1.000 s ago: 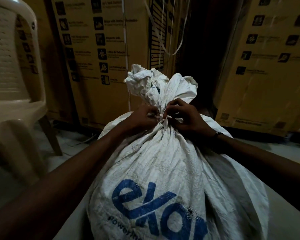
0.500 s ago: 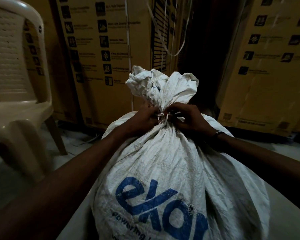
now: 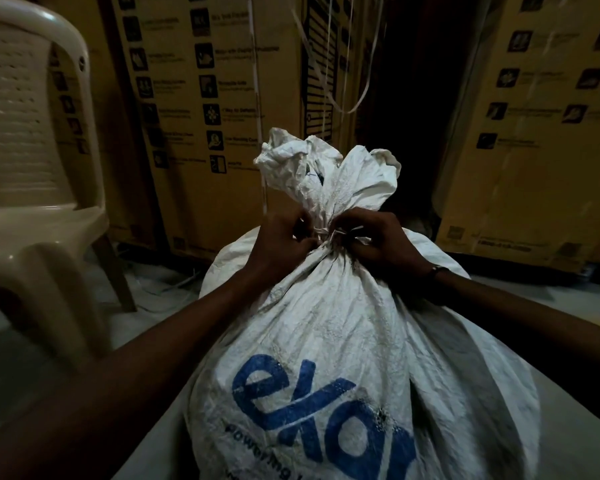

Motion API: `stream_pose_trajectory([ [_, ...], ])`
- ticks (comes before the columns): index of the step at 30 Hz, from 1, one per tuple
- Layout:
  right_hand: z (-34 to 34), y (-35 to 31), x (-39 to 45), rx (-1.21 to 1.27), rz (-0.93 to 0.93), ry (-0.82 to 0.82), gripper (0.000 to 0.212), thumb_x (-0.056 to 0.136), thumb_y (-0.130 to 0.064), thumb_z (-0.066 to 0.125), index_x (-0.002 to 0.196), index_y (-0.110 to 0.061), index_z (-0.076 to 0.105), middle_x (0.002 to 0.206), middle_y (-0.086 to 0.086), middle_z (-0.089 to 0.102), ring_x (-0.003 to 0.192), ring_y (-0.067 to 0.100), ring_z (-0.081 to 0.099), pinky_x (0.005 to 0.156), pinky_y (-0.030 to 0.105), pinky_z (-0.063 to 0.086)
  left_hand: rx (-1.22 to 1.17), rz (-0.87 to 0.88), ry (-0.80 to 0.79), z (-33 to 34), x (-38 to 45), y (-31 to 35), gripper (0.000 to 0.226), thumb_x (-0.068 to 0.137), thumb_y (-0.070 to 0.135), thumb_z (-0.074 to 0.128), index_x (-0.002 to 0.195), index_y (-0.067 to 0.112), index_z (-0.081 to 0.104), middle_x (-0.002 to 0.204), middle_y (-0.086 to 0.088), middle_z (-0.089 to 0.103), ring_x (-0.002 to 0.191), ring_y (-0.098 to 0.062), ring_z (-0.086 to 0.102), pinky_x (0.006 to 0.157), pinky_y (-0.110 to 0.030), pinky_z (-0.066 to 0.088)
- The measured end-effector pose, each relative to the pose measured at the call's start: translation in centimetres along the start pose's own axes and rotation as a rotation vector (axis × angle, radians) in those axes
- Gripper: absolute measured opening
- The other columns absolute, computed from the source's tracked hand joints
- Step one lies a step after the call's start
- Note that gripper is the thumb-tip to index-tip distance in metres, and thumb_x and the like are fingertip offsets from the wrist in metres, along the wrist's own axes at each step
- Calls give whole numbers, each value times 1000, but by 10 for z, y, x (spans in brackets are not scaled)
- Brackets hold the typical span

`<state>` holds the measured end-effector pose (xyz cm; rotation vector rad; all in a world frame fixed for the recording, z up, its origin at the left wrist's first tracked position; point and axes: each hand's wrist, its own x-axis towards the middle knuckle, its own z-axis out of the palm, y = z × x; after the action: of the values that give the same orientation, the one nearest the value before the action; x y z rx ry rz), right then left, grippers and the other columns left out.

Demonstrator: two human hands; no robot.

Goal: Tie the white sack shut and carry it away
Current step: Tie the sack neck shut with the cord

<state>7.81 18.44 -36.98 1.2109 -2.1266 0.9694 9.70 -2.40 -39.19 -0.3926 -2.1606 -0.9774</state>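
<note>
A full white woven sack [image 3: 329, 327] with blue lettering stands on the floor in front of me. Its mouth is gathered into a bunched neck, with crumpled cloth flaring above. A thin white string [image 3: 328, 233] is wrapped around that neck. My left hand [image 3: 280, 237] pinches the string on the left side of the neck. On the right side, my right hand [image 3: 374, 239] pinches the string's other end, its fingers curled against the sack. A dark band sits on my right wrist.
A beige plastic chair [image 3: 32, 188] stands close at the left. Tall cardboard boxes [image 3: 215, 109] line the back, another box [image 3: 534, 140] at the right, with a dark gap between them. White straps [image 3: 343, 74] hang from above. Pale floor lies around the sack.
Both hands have stayed at the sack's neck, with the fingers shifting slightly on the string. The view has drifted a little; the sack has not moved.
</note>
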Motion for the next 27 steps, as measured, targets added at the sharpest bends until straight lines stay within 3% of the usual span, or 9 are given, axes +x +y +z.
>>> stream_pose_trajectory([
  [5, 1, 0, 1, -17, 4, 21, 14, 91, 5, 75, 104, 0, 76, 99, 11, 78, 93, 25, 77, 85, 41, 64, -171, -187, 9, 1, -4, 1, 19, 72, 1, 82, 82, 8, 67, 73, -5, 76, 70, -14, 75, 62, -24, 58],
  [13, 3, 4, 1, -57, -16, 27, 17, 89, 5, 74, 103, -3, 76, 97, 7, 78, 89, 19, 77, 81, 38, 64, -236, -336, 33, 3, -1, 4, 15, 70, 14, 78, 81, 11, 68, 69, -10, 76, 72, -29, 77, 70, -46, 64],
  [15, 5, 3, 1, -49, -22, 34, 18, 88, 6, 73, 103, -3, 76, 96, 7, 78, 88, 19, 76, 80, 37, 64, -278, -361, 26, 1, -2, 6, 27, 69, 19, 85, 83, 11, 63, 71, -11, 76, 68, -26, 75, 65, -40, 61],
  [18, 8, 1, 1, -56, -27, 62, 19, 87, 7, 72, 101, -5, 76, 94, 7, 77, 86, 19, 76, 77, 38, 64, -350, -380, 32, 0, 0, 10, 37, 71, 6, 90, 91, 6, 59, 73, -15, 74, 62, -20, 69, 58, -36, 55],
  [24, 10, 0, 2, -63, -27, 61, 18, 82, 4, 75, 98, -6, 78, 92, 8, 76, 84, 23, 75, 75, 44, 63, -148, -371, 42, 5, 10, 11, 21, 77, 6, 76, 91, 8, 62, 73, -11, 67, 66, -17, 60, 63, -28, 42],
  [27, 10, 0, 4, -66, -19, 55, 16, 83, 2, 76, 96, -7, 78, 90, 8, 76, 81, 22, 76, 73, 45, 63, -264, -487, -34, 4, 9, 7, 22, 79, -2, 74, 97, 5, 63, 75, -13, 66, 69, -22, 60, 66, -34, 48],
])
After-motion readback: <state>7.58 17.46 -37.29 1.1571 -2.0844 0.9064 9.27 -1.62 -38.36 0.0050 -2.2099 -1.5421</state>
